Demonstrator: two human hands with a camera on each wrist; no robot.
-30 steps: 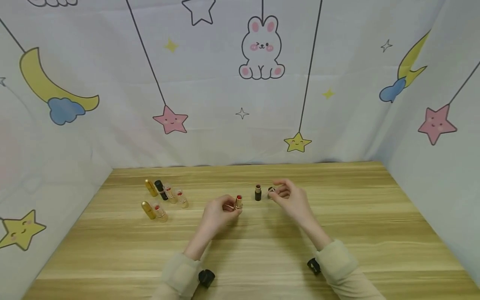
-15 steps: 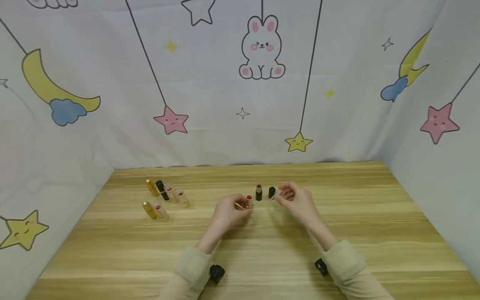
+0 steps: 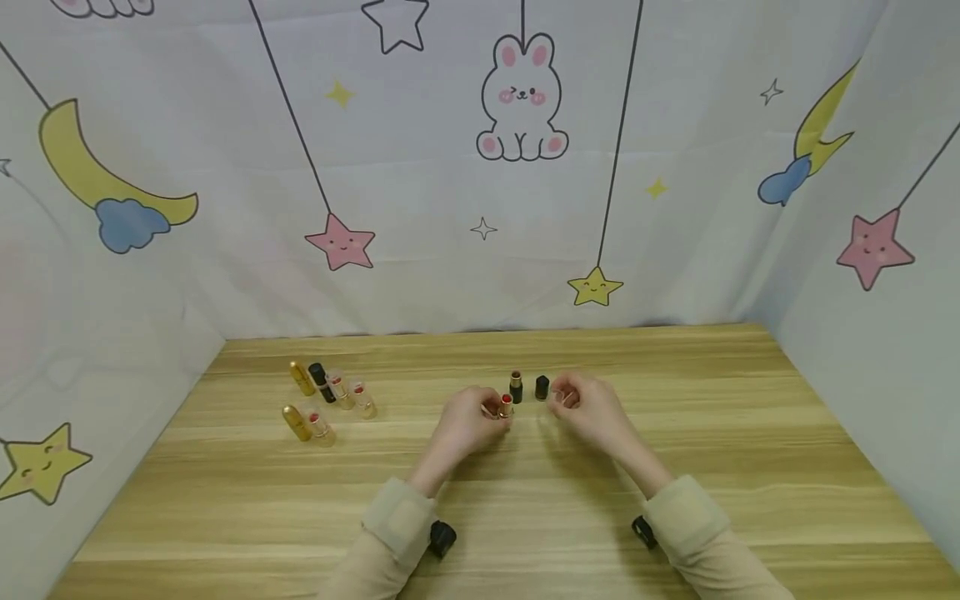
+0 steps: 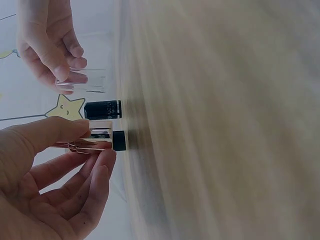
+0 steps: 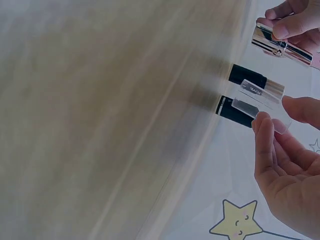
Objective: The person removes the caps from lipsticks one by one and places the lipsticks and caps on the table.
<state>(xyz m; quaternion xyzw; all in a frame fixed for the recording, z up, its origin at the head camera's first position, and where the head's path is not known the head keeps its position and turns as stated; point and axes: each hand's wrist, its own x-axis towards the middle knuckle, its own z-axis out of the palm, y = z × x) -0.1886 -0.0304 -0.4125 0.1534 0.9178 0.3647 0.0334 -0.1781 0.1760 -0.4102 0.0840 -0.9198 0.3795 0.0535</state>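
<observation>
In the head view my left hand (image 3: 468, 419) pinches an uncapped gold lipstick (image 3: 507, 408), held upright with its red tip showing. A clear cap (image 4: 92, 81) is between the thumb and fingers of my right hand (image 3: 591, 410), its end pointing down in the left wrist view. Just beyond the hands stand an uncapped black lipstick (image 3: 516, 388) with a gold collar and, to its right, a black cap (image 3: 542, 387). From the right wrist, the clear cap overlaps both black pieces. The gold lipstick partly hides the black lipstick in the left wrist view.
On the left of the wooden table (image 3: 225, 508) is a group of several lipsticks: gold bullet-shaped ones (image 3: 296, 422), a black one (image 3: 322, 382) and clear-capped ones (image 3: 363, 402). A white printed curtain (image 3: 420, 292) rises behind the table and along both sides.
My left hand has carried the gold lipstick to the right, close in front of the black lipstick. My right hand has drawn slightly right and nearer with the clear cap, uncovering the black cap.
</observation>
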